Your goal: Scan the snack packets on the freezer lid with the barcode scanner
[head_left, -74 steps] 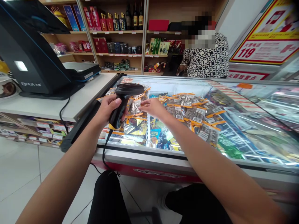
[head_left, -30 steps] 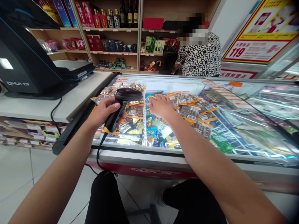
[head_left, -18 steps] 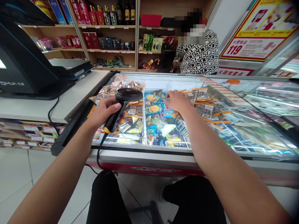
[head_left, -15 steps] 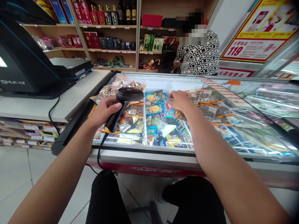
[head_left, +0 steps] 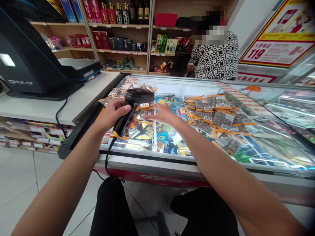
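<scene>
My left hand (head_left: 115,114) is wrapped round the handle of a black barcode scanner (head_left: 139,95), its head pointing right and its cord hanging below. My right hand (head_left: 162,113) reaches in from the right, just beside the scanner, thumb and fingers apart with nothing seen in them. Beneath both hands is the glass top of a chest freezer (head_left: 147,161). Orange-edged snack packets (head_left: 222,119) lie in a spread pile on the right of the glass. More such packets (head_left: 145,114) lie on the left, partly hidden by the scanner. Through the glass, blue and yellow bags (head_left: 169,137) show.
On the left a counter (head_left: 44,106) carries a black checkout machine (head_left: 31,65) with a scale (head_left: 80,67). Shelves (head_left: 123,52) with bottles and boxes stand behind. Beyond the freezer is a person in a black-and-white patterned top (head_left: 216,60). A sign (head_left: 278,42) hangs at right.
My right hand has moved left from the right-hand packet pile to near the scanner, uncovering that pile. My left hand keeps hold of the scanner. The view has shifted slightly.
</scene>
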A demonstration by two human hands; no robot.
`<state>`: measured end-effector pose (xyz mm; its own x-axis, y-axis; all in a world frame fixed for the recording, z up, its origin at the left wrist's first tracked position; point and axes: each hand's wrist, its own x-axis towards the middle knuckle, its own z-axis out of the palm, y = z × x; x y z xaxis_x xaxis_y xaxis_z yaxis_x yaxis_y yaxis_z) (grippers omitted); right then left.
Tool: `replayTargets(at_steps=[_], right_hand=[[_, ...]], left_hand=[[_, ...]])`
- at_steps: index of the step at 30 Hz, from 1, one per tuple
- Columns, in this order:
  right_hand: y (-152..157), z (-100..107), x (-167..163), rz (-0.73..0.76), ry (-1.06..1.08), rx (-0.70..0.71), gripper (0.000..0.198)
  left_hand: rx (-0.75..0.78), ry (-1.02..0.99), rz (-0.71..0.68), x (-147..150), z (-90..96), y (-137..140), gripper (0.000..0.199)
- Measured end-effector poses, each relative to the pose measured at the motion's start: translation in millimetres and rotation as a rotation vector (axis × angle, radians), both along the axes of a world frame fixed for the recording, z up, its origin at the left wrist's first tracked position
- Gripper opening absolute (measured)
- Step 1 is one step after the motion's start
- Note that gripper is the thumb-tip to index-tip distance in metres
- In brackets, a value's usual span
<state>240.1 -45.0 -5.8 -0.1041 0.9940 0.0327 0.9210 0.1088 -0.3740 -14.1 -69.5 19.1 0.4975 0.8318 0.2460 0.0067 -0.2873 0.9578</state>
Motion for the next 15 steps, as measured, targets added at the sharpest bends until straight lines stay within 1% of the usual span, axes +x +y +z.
replayTargets(at_steps=[3,5,6,8,10,12,15], right_hand=[[-1.8,10.3,6.3,0.005,0.071,-0.151,0.09],[-3.0,21.0,15.0,0.016,0.113,-0.196,0.093],[-4.1,26.8,19.8,-0.012,0.132,-0.207,0.096],[-7.5,38.5,29.3,-0.102,0.167,-0.207,0.103],[-11.8,49.2,37.5,-0.165,0.18,-0.194,0.105],[-15.4,57.1,43.9,-0.161,0.171,-0.171,0.103],[-16.4,61.3,49.5,-0.092,0.167,-0.117,0.097]], left_hand=[[-0.003,-0.005,0.012,1.4,1.3,-1.2,0.047],[-0.007,-0.001,0.032,3.0,3.0,-2.8,0.047],[-0.01,0.003,0.041,3.6,3.9,-3.5,0.047],[-0.019,0.005,0.054,4.4,5.0,-4.5,0.047],[-0.029,-0.001,0.053,4.3,5.0,-4.6,0.047],[-0.038,-0.008,0.04,3.9,3.9,-4.1,0.046],[-0.051,-0.018,0.025,3.6,1.2,-3.0,0.047]])
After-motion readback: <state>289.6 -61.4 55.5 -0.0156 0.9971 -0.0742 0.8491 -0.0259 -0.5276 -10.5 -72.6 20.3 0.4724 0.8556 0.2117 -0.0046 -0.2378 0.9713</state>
